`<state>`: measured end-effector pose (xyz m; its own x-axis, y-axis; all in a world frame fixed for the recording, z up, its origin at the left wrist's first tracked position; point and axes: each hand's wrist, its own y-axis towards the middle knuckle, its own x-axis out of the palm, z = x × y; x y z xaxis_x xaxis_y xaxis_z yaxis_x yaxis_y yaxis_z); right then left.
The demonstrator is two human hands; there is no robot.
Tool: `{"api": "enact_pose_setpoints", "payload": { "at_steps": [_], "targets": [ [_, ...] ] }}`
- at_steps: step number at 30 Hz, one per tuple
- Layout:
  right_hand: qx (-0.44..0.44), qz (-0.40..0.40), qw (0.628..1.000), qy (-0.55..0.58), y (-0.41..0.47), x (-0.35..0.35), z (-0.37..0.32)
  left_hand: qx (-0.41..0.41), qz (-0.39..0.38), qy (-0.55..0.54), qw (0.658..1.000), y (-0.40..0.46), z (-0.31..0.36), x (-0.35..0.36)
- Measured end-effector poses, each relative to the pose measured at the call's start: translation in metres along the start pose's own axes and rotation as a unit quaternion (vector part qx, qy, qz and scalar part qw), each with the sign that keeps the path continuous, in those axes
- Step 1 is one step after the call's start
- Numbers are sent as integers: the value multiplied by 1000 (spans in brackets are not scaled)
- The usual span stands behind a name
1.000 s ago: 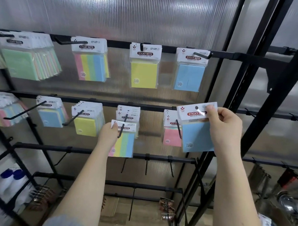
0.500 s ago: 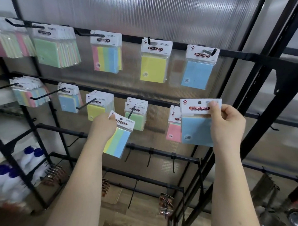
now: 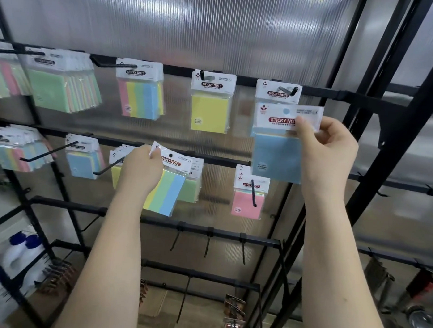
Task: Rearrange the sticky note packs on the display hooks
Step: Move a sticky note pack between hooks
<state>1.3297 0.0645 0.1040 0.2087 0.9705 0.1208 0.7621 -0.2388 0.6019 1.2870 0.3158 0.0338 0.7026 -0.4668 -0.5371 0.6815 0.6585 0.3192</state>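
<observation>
- The right hand (image 3: 326,153) held a blue pack (image 3: 276,156) by its white header card, thumb on the front and fingers curled behind the card's right end.
- That pack hung below the fingers, its header just under the top-row hook (image 3: 288,90) and overlapping the blue pack already hanging there (image 3: 274,93).
- The left hand (image 3: 140,168) pinched a striped pack (image 3: 168,191) at the upper left corner of its header, fingers closed on the card.
- The striped pack tilted down and to the right of the fingers, in front of green packs (image 3: 191,187) on the middle row.
- A pink pack (image 3: 247,204) hung on its hook between the two hands, lower than the right fingers.
- A yellow pack (image 3: 210,114) hung on the top row above the left fingers.
</observation>
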Motion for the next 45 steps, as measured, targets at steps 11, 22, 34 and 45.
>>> {"api": "enact_pose_setpoints", "payload": {
  "at_steps": [11,22,34,45],
  "targets": [
    [1,64,997,37,31,21,-10,58,0,-18,998,23,20,11],
    [26,73,997,30,37,22,-1,76,-21,-41,996,35,22,17],
    [102,67,992,34,83,57,37,77,-15,-38,996,44,22,21],
    [95,100,990,22,101,66,57,65,17,-30,997,33,26,19]
  ]
}}
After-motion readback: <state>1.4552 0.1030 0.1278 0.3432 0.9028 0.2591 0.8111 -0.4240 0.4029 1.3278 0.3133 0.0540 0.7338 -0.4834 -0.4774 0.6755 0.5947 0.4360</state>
